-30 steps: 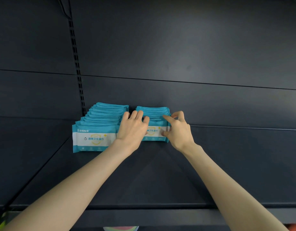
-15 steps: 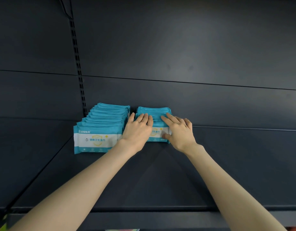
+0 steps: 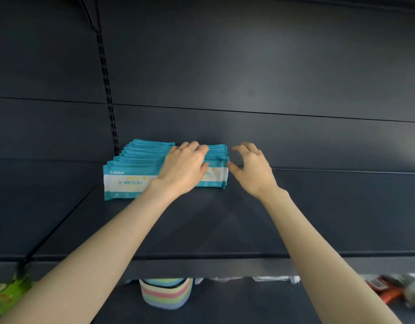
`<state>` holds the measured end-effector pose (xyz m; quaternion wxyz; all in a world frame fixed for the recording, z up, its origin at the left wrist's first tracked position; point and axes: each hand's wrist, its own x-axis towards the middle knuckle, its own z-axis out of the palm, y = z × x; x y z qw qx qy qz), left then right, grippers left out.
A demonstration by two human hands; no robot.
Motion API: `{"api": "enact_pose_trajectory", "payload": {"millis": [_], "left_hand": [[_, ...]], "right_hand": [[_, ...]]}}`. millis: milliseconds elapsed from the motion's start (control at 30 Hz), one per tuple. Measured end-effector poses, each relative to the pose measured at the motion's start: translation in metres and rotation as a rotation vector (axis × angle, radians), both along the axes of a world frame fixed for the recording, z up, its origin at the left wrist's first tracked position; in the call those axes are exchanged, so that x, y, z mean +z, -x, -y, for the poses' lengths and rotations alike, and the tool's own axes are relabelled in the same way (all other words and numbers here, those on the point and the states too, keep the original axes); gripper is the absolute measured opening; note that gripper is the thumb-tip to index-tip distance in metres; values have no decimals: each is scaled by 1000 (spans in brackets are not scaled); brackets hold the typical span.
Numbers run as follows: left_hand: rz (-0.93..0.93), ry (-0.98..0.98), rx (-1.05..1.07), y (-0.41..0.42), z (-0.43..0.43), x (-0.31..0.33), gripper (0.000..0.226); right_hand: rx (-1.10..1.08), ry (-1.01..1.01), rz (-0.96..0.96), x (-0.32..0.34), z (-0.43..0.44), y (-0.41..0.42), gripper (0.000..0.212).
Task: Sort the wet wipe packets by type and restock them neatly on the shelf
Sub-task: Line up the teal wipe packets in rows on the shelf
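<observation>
Lifted off the row, right hand (image 3: 251,169) hovers beside it, fingers loosely spread. Left hand (image 3: 183,169) presses flat on the wet wipe packets (image 3: 131,169) at the shelf's (image 3: 225,230) back-left. Best to square the edges gently.

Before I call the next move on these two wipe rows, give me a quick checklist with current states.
1. Left hand steadies right row: ok, it rests on it.
2. Right hand free: ok, holds nothing, beside the row's right end.
3. Row fronts level: not ok, left row sits nearer the shelf edge.
4. Same type in both rows: cannot tell, right front label is partly covered.
5. Bare shelf to the right: ok.
</observation>
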<state>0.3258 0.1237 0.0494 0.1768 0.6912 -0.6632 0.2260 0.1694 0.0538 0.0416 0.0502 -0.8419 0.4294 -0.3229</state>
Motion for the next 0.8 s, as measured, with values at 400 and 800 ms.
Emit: {"api": "enact_pose_trajectory", "payload": {"millis": [400, 800], "left_hand": [[-360, 219, -87, 155, -154, -97, 17], [-766, -357, 165, 239, -219, -347, 24]], "right_hand": [[200, 60, 237, -94, -121, 165, 22], [111, -491, 26, -344, -187, 252, 11]]}}
